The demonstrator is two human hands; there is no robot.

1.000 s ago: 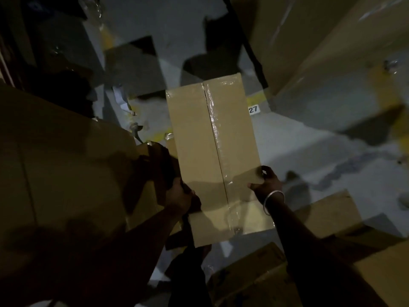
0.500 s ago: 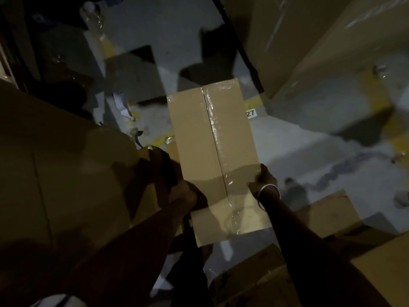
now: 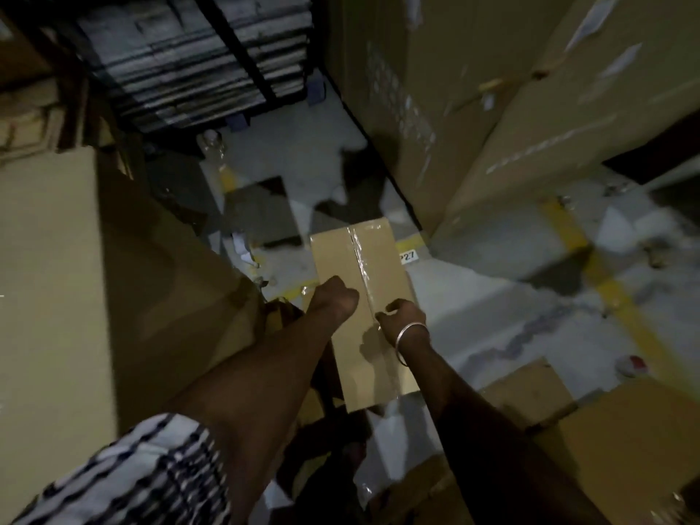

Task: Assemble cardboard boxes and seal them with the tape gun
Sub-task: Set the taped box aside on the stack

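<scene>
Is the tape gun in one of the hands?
No, the left hand and right hand only rest on the taped box; no tape gun shows.

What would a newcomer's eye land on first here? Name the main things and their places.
First the taped cardboard box at centre, lit against the dim floor, clear tape along its middle seam. Both hands lie on its top: the left hand left of the seam, the right hand, a bangle on its wrist, beside the tape. Tall cartons rise at upper right.
</scene>
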